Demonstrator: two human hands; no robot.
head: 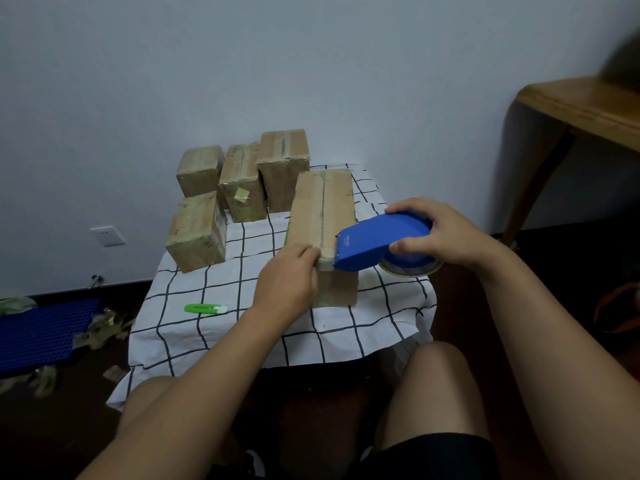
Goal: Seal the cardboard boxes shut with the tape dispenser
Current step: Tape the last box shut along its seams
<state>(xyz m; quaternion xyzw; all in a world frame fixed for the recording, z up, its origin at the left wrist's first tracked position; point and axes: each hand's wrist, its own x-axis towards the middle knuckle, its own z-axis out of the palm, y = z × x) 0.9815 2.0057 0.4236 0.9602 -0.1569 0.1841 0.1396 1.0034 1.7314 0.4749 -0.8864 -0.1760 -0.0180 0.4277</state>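
A long cardboard box (322, 209) lies on the checked cloth (221, 327) with its centre seam facing up. My right hand (433, 233) grips a blue tape dispenser (374, 245) whose front edge sits on the box's near top edge, by the seam. My left hand (287, 282) holds the box's near left corner, its fingers curled over the top edge. Several other cardboard boxes (239, 181) stand at the back left of the cloth, one box (197, 233) nearer to me.
A green utility knife (204, 308) lies on the cloth left of my left arm. A blue plastic crate (45, 334) and tape scraps (104, 327) are on the floor at left. A wooden table (585, 105) stands at right. My knees are below the cloth.
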